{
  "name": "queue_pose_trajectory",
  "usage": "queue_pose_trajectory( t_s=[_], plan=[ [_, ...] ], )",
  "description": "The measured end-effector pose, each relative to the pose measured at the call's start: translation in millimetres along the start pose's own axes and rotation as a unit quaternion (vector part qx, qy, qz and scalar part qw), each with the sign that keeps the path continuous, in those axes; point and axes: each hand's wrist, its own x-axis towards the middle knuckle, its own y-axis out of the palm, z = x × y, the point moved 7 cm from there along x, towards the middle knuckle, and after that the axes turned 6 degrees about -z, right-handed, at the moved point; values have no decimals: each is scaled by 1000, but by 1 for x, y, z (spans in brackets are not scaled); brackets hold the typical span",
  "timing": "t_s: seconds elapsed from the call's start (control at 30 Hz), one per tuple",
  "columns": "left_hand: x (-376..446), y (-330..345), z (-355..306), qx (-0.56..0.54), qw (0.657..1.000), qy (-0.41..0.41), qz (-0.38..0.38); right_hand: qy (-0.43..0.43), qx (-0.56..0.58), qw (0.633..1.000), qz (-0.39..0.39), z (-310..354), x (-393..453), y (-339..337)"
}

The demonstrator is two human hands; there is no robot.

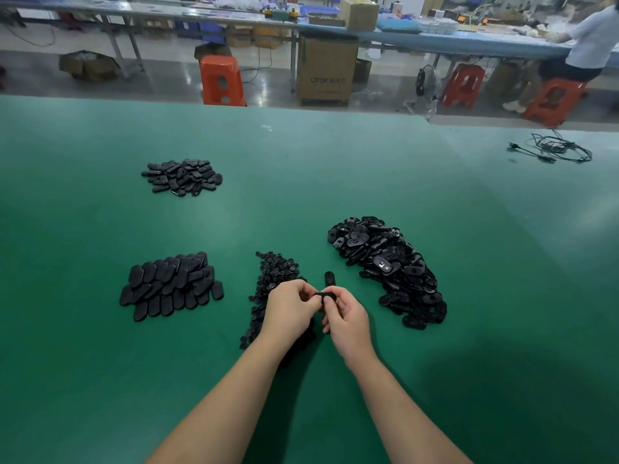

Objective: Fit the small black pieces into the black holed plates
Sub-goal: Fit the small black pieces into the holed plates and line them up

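Observation:
My left hand [290, 308] and my right hand [345, 316] meet over the green table [335, 169], both pinching one black holed plate [326, 296] between their fingertips. Whether a small piece sits between my left fingers is hidden. A heap of small black pieces [276, 272] lies just behind and under my left hand. To the right spreads a large heap of black holed plates [385, 266]. One single plate [329, 278] lies on the table just beyond my fingers.
A stacked pile of black oval plates [170, 284] lies at the left, and a smaller pile [182, 177] farther back. A coiled black cable [556, 149] lies at the far right. Beyond the table's edge stand orange stools [221, 80], a cardboard box [326, 72] and a person [589, 38].

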Motion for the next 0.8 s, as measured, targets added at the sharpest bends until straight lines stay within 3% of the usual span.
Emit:
queue_pose_trajectory(
  t_s=[0.53,0.8],
  plan=[
    [-2,5,-9,33,994,100,3,3,9,999,-34,-3,3,-2],
    [-9,2,-14,136,961,238,-26,14,46,999,-23,-3,1,-3]
  ],
)
